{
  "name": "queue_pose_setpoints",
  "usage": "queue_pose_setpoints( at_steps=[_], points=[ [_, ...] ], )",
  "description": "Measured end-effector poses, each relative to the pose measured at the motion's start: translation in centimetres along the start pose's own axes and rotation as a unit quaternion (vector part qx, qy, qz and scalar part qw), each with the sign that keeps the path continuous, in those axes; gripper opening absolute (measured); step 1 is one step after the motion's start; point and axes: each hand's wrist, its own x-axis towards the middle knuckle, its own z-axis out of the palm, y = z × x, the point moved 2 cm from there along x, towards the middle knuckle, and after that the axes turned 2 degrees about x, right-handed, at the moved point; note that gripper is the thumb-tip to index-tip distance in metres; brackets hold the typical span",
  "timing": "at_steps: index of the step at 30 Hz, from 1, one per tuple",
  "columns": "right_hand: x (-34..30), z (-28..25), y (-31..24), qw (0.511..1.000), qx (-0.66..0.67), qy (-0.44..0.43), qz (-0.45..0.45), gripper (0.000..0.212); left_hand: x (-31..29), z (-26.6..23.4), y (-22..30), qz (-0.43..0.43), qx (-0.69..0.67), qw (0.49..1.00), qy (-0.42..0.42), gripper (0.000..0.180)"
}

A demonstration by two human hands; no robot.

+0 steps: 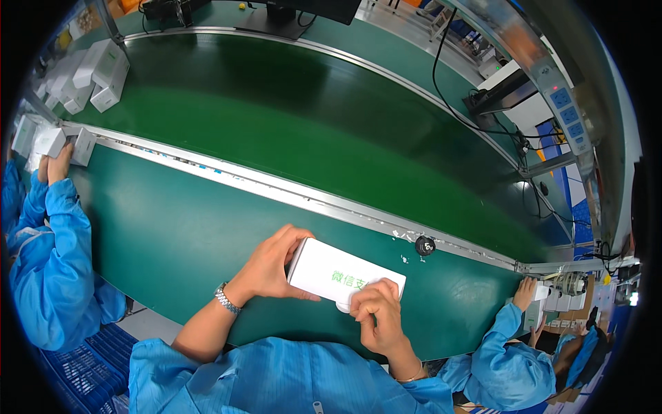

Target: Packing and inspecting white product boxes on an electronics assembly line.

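Observation:
A white box (324,265) with green printing on its top is tilted over the near strip of the green bench. My left hand (270,265), with a metal-band watch at the wrist, grips the box's left end between thumb and fingers. My right hand (378,314) is closed, its curled fingers against the near right part of the box. A small rounded white piece (343,307) juts out by my right fingertips. Whether it belongs to the box, and what those fingers pinch, I cannot tell.
A metal rail (289,196) separates the near bench strip from the dark green belt (289,131). Beside it sits a small black round object (425,245) amid white scraps. White boxes (96,72) are piled far left. Co-workers in blue sleeves (65,228) work on both sides.

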Motion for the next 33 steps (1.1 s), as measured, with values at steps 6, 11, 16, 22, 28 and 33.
queue_pose_setpoints(
  at_steps=[6,11,16,22,28,33],
  points=[
    [0.1,-0.4,0.1,0.998,0.019,-0.051,-0.022,0.029,0.3,-0.3,0.4,-0.010,0.015,1.000,-0.009,0.094],
    [0.3,-1.1,0.3,0.995,0.040,-0.085,-0.036,0.033,0.3,-0.2,0.4,-0.015,0.005,1.000,-0.003,0.094],
    [0.1,-1.6,0.5,0.992,0.079,-0.095,-0.030,0.029,0.3,-0.1,0.2,-0.012,-0.004,1.000,-0.001,0.094],
    [-1.0,-4.3,1.7,0.940,0.287,0.186,0.008,0.026,0.4,-0.2,0.1,-0.028,-0.016,0.999,-0.030,0.094],
    [-2.3,-9.1,9.6,0.900,0.198,0.335,0.198,0.034,-1.1,-2.6,-1.3,0.011,0.028,0.999,0.045,0.098],
    [-3.9,-9.8,15.0,0.881,0.197,0.340,0.264,0.031,-5.5,-9.4,-3.5,-0.083,0.026,0.983,0.159,0.102]
  ],
)
